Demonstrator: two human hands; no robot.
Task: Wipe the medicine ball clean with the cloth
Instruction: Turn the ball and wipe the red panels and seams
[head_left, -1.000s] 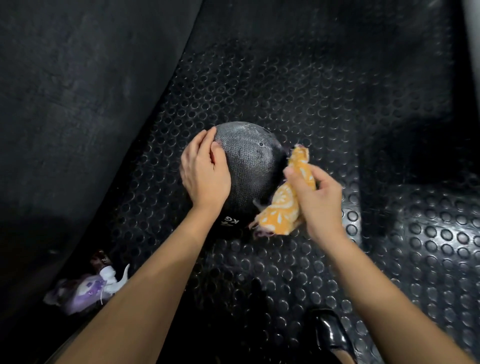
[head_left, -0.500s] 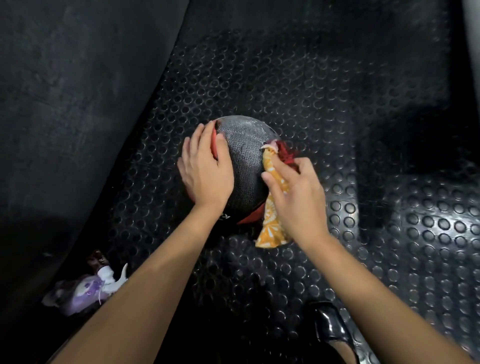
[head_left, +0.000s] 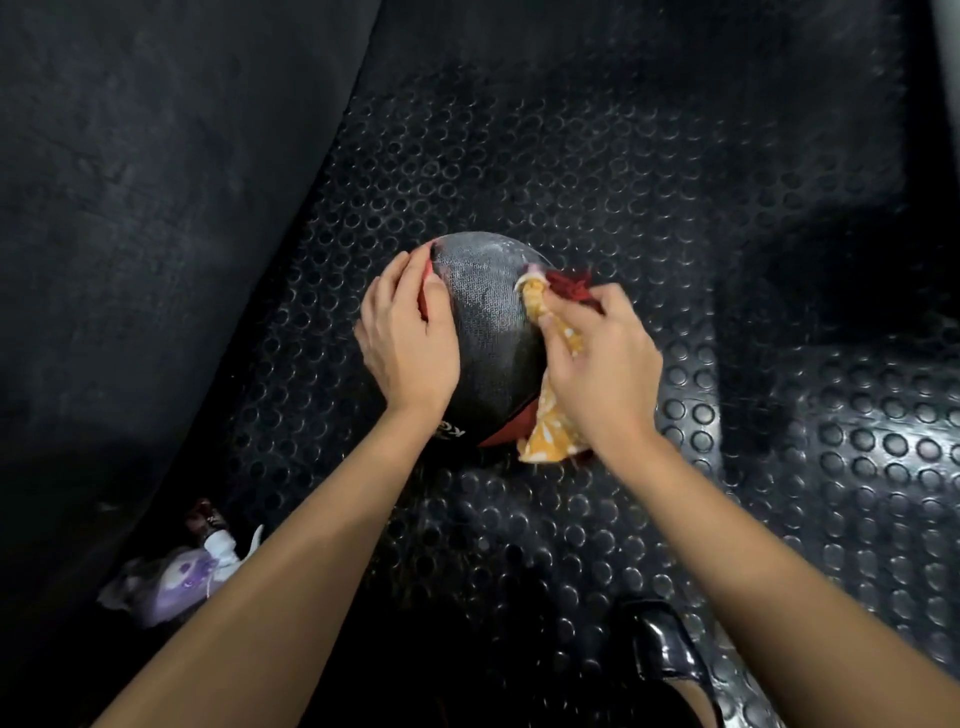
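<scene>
Orange cloth (head_left: 551, 415), pinched in the right hand (head_left: 602, 374), has climbed from the ball's flank onto its upper right side; the left hand (head_left: 408, 343), fingers flat, steadies the medicine ball (head_left: 488, 332) on the studded floor (head_left: 675, 208). Wiping looks well underway.

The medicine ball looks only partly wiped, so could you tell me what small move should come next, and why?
Probably drag the cloth down the medicine ball toward the person: the right hand presses it on the ball's right side, the left hand steadies the other side, and pale smears show on top.
</scene>
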